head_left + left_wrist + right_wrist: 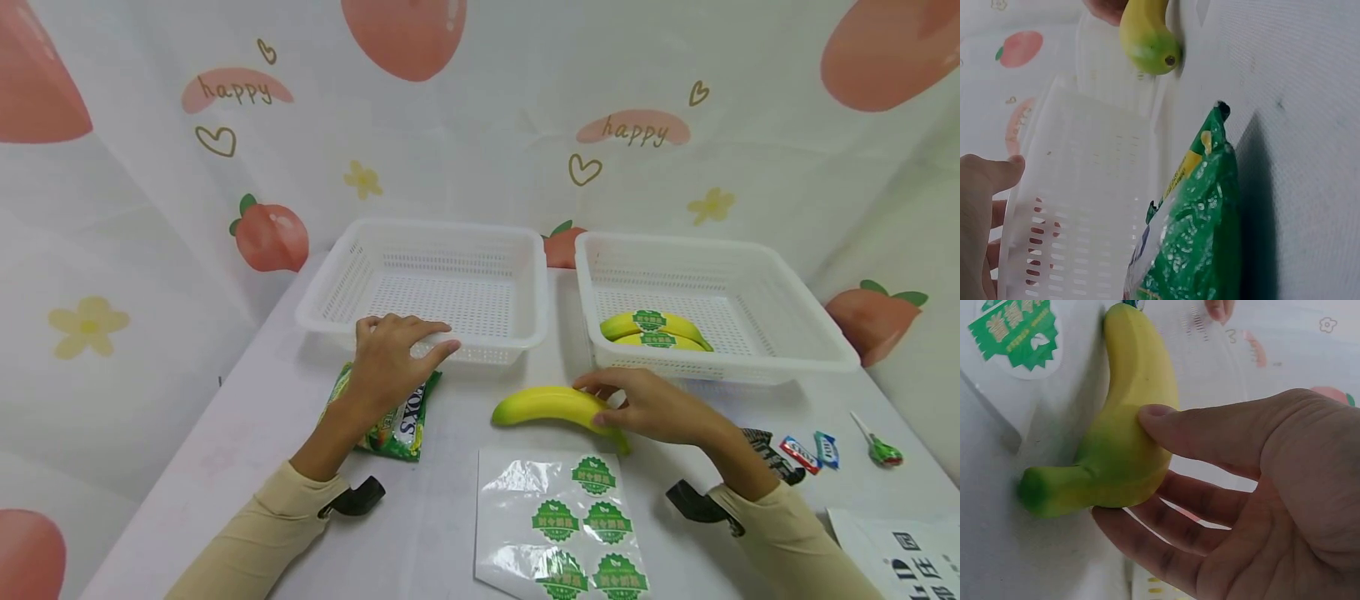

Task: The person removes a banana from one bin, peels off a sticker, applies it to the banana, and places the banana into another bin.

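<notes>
A yellow banana (551,404) with green ends lies on the table; my right hand (651,406) pinches it near the stem end. In the right wrist view the thumb (1169,428) presses one side of the banana and the fingers (1169,534) curl against the other. My left hand (393,354) is at the front rim of the left white basket (531,337), fingers reaching over it and showing through the wall's holes in the left wrist view. Below that hand lies a green FOX'S candy bag (408,425), partly hidden by the forearm.
Bananas with green stickers (656,329) lie in the right white basket (817,354). A sticker sheet (510,517) is in front of the loose banana. To the right are small candies (801,454), a lollipop (885,452), a dark wrapper (772,457) and a printed white package (900,550).
</notes>
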Available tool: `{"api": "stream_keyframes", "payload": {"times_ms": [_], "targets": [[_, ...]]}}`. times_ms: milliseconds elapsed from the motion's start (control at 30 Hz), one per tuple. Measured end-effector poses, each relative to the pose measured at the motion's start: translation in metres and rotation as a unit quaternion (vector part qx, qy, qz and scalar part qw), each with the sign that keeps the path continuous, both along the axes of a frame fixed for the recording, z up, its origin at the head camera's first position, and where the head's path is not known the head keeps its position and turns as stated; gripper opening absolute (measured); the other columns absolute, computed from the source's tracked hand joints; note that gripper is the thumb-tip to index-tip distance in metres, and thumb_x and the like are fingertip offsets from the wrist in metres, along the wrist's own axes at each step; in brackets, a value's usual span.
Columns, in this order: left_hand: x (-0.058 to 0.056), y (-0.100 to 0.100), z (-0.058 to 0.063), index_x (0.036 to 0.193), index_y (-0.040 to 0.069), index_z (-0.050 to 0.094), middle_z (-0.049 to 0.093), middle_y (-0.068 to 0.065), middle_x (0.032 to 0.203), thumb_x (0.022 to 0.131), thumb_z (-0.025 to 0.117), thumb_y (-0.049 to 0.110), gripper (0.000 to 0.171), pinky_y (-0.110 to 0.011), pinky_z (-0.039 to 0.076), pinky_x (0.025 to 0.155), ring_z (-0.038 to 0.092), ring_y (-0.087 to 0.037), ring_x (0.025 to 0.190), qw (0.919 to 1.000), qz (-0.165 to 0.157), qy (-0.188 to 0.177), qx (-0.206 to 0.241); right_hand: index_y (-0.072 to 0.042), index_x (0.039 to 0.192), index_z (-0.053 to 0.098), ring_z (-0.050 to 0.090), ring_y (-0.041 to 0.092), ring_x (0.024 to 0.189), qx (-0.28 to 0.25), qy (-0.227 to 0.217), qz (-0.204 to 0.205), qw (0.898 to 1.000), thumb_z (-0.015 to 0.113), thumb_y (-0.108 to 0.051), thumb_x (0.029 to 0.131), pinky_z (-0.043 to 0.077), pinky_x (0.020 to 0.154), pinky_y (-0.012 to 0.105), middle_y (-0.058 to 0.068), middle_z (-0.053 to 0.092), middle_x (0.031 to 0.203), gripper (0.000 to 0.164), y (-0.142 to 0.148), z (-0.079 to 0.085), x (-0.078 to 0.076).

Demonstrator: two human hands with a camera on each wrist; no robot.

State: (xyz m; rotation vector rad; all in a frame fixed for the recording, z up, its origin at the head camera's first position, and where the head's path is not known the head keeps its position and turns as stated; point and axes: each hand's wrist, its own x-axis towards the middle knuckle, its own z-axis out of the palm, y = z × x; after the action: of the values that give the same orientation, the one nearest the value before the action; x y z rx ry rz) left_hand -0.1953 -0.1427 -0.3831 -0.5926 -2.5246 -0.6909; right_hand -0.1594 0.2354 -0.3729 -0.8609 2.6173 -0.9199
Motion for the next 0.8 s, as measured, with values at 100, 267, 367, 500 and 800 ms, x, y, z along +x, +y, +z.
{"api": "stream_keyframes", "payload": {"times_ms": [100,267,367,500,800], "targets": [[0.000,0.002,-0.001,0.122,0.017,0.080,0.079,-0.007,0.116,0.095,0.080,0.043,0.038,-0.068,0.030,0.107,0.067,-0.034,0.116,0.9996,-0.021,0.013,0.015,-0.008,0.136,0.069,0.068,0.022,0.110,-0.006,-0.001,-0.002,1.000,0.079,-0.014,0.095,0.059,0.092,0.039,0.000,0.074,0.121,0.043,0.000,-0.002,-0.001],[0.005,0.010,-0.001,0.119,0.014,0.081,0.075,-0.007,0.118,0.091,0.086,0.031,0.033,-0.065,0.037,0.105,0.063,-0.031,0.120,0.9918,-0.103,0.061,0.044,-0.007,0.137,0.069,0.068,0.023,0.112,-0.017,-0.009,-0.003,1.000,0.077,-0.014,0.097,0.059,0.093,0.037,0.002,0.074,0.123,0.041,0.001,-0.005,-0.003],[0.011,0.018,0.001,0.118,0.012,0.081,0.073,-0.006,0.118,0.089,0.088,0.024,0.032,-0.054,0.047,0.101,0.063,-0.028,0.116,0.9810,-0.165,0.089,0.050,-0.007,0.138,0.068,0.068,0.024,0.113,-0.022,-0.016,-0.007,1.000,0.076,-0.014,0.098,0.059,0.094,0.039,0.002,0.073,0.124,0.041,0.000,-0.007,-0.004],[0.023,0.030,0.002,0.120,0.012,0.080,0.072,-0.004,0.117,0.088,0.088,0.022,0.034,-0.042,0.055,0.095,0.066,-0.023,0.112,0.9697,-0.224,0.092,0.033,-0.007,0.138,0.068,0.067,0.024,0.115,-0.021,-0.018,-0.012,1.000,0.076,-0.014,0.099,0.059,0.095,0.040,0.003,0.072,0.126,0.041,0.000,-0.008,-0.005],[0.050,0.057,-0.009,0.134,0.016,0.074,0.070,0.001,0.124,0.096,0.080,0.039,0.044,-0.031,0.055,0.096,0.065,-0.014,0.112,0.9532,-0.296,-0.047,-0.038,-0.008,0.138,0.068,0.067,0.024,0.117,-0.017,-0.019,-0.020,0.999,0.074,-0.014,0.099,0.059,0.096,0.045,0.003,0.072,0.127,0.040,0.000,-0.009,-0.006]]}}
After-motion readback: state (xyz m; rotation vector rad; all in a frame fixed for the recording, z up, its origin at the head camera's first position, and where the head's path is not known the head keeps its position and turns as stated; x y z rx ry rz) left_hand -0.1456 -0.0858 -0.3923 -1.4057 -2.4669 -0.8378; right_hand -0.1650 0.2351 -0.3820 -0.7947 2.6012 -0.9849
